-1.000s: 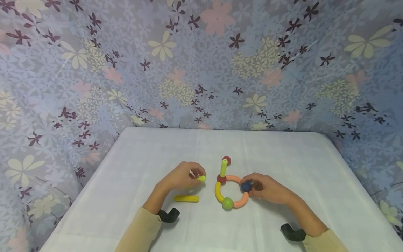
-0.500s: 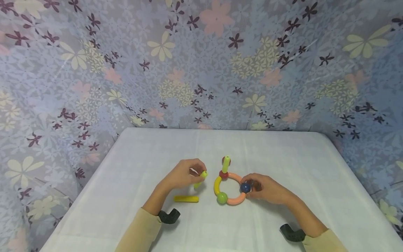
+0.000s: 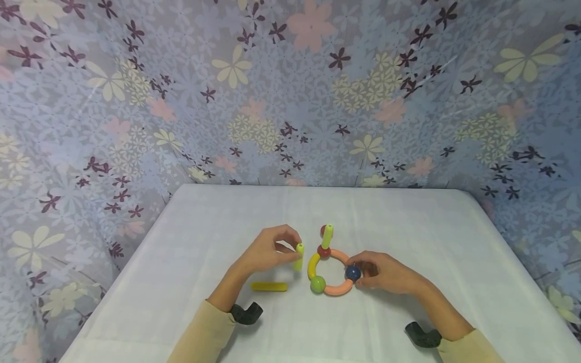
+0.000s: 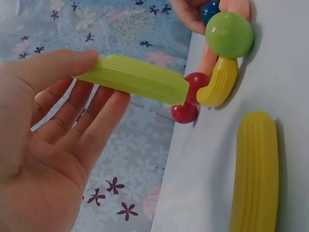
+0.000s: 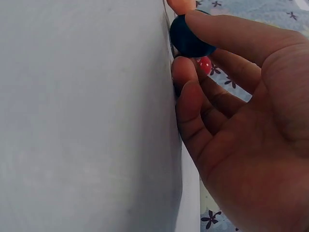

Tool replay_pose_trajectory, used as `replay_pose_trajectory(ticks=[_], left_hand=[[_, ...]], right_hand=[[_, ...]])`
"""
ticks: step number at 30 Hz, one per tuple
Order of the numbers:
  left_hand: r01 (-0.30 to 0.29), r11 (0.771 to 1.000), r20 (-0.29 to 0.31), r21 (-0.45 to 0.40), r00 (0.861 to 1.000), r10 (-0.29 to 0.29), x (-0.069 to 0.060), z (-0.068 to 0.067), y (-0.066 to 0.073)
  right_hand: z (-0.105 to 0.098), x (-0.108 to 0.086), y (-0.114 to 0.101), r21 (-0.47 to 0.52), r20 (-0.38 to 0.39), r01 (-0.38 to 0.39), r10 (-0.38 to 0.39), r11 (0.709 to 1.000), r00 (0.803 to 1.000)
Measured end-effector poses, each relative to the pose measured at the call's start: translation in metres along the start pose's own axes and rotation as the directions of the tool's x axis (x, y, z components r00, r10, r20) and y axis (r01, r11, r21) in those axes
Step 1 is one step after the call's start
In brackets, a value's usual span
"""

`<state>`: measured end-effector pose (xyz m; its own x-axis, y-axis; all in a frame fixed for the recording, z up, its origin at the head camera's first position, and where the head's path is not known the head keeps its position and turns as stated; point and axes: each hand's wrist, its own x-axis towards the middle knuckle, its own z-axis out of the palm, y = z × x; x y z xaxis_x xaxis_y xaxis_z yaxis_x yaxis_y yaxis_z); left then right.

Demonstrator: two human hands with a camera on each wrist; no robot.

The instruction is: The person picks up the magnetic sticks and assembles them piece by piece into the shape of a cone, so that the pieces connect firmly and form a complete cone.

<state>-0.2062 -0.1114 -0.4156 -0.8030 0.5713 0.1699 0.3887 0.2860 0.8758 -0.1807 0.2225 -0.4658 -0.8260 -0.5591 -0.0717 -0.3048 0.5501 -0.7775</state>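
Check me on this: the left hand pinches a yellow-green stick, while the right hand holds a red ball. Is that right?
One slip: the ball in the right hand is dark blue, as the right wrist view shows. The left hand does pinch a yellow-green stick.

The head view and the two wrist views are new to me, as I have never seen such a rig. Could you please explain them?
There is no machine: a person works with two bare hands. The head camera looks forward and down; each wrist camera looks at its own hand.

The left hand pinches a lime stick. The right hand holds the blue ball of a ring, which also has a green ball, a red ball and yellow and orange curved pieces. A second lime stick rises from that red ball.

On the white table there are also a yellow stick and another red ball.
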Motion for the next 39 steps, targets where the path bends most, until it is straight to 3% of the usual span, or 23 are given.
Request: replay_pose_trajectory(ticks=[5,12,17,27,39], left_hand=[[-0.044,0.998,0.009,-0.051,0.999,0.044,0.000,0.003,0.001],[-0.033,0.995,0.042,-0.090,0.998,0.037,-0.001,0.008,0.005],[-0.060,0.992,0.065,-0.111,0.996,0.067,0.002,0.012,0.006],[-0.061,0.993,0.094,-0.096,0.993,0.070,0.002,0.021,0.004],[-0.102,0.988,0.102,-0.115,0.988,0.114,0.004,0.026,0.004]], right_hand=[[-0.001,0.000,-0.001,0.014,0.011,0.005,-0.005,1.000,1.000],[0.000,0.001,-0.001,0.000,0.019,0.004,-0.004,1.000,1.000],[0.000,0.003,-0.001,-0.014,0.017,0.009,-0.008,1.000,1.000],[0.006,0.002,-0.002,-0.025,0.018,0.017,-0.017,1.000,1.000],[0.006,0.002,-0.004,-0.055,0.006,0.021,-0.021,0.998,1.000]])
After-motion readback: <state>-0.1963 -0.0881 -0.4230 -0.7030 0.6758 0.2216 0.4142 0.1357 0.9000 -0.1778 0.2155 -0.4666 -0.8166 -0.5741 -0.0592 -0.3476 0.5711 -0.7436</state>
